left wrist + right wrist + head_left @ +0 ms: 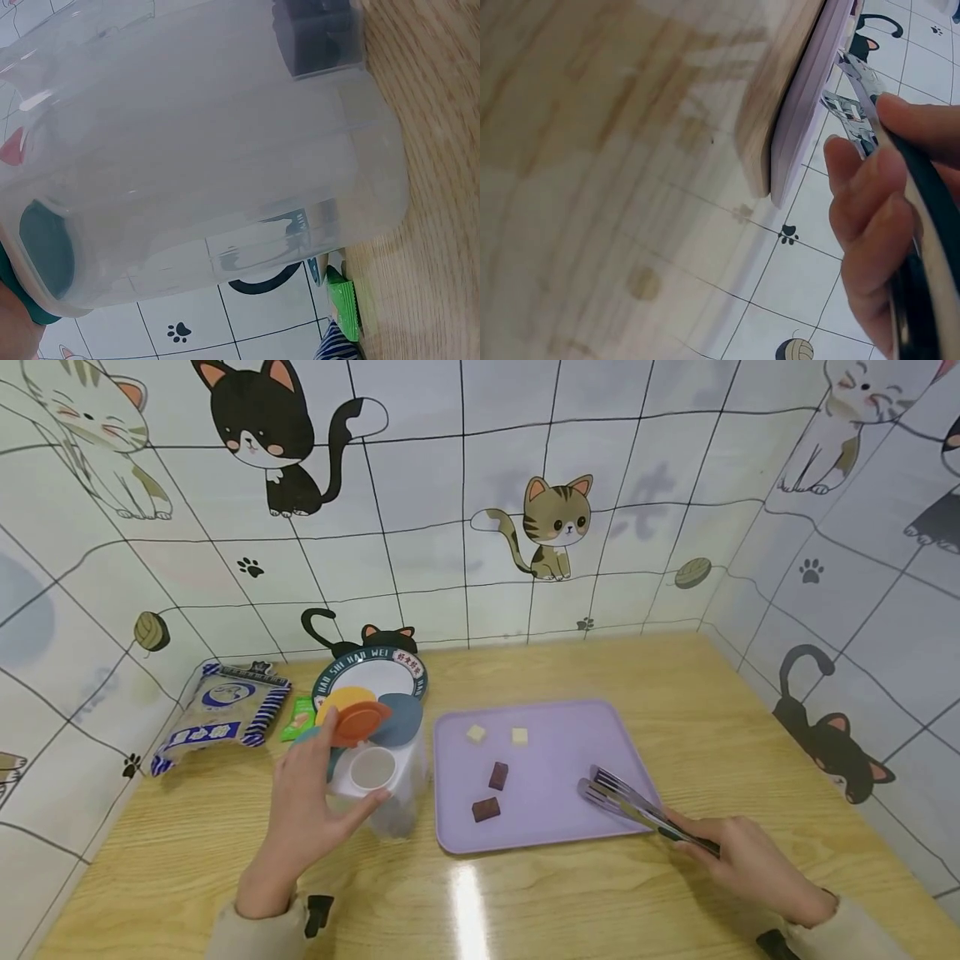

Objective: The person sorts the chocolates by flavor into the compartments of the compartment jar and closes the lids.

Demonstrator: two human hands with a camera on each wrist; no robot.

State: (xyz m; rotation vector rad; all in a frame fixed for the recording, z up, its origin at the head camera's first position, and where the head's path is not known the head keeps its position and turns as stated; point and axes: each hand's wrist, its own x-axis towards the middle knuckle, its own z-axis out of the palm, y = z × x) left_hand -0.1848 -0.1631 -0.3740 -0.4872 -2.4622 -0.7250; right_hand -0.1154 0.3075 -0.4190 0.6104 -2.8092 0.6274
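Observation:
A clear storage container (pixel 393 814) with several coloured flip lids stands on the table, also filling the left wrist view. Its orange lid (pixel 362 722) is raised, baring a round opening (pixel 372 768). My left hand (pixel 307 802) spans the container's top, fingers by the orange lid and thumb along the front edge. My right hand (pixel 742 864) grips metal tongs (pixel 637 810), their tips apart over the right part of a purple tray (pixel 555 827). On the tray lie two cream-coloured pieces (pixel 520 737) and two dark brown blocks (pixel 486 810). Nothing shows between the tong tips.
Behind the container a round plate (pixel 371 670) with a dark green lettered rim leans near the wall. To its left lie a small green packet (pixel 300 718) and a blue-and-white bag (pixel 221 710). Cat-patterned walls (pixel 420 568) enclose the wooden table (pixel 570 910) at back and sides.

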